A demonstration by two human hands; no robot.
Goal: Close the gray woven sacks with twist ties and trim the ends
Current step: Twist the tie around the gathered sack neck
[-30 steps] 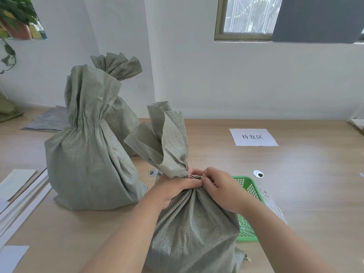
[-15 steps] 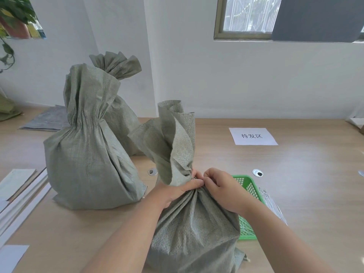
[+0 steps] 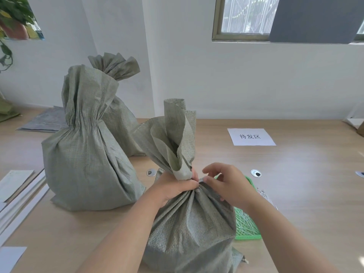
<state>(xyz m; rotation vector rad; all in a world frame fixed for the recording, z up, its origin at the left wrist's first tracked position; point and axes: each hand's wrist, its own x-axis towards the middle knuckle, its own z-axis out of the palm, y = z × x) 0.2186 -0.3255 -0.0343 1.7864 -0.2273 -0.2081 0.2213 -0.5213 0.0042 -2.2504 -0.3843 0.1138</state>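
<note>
A gray woven sack [image 3: 189, 229] stands on the wooden table right in front of me, its gathered top flaring upward. My left hand [image 3: 173, 187] is clenched around the sack's neck from the left. My right hand [image 3: 228, 184] is at the neck's right side, thumb and forefinger pinching something small and pale there, likely a twist tie [image 3: 201, 180]; the other fingers are spread. Two more gray sacks stand to the left: a large one [image 3: 84, 158] with a cinched neck and another [image 3: 116, 107] behind it against the wall.
A green plastic basket [image 3: 247, 227] holding white ties sits behind the front sack on the right. A white paper label [image 3: 251, 136] lies farther back. Two round desk grommets [image 3: 255, 173] flank the sack. Flat white strips [image 3: 17, 205] and folded gray sheets [image 3: 43, 121] lie at the left.
The sack's flared top has swung from leaning left to standing upright. My right hand has loosened from a closed grip to a fingertip pinch at the neck, with its fingers spread.
</note>
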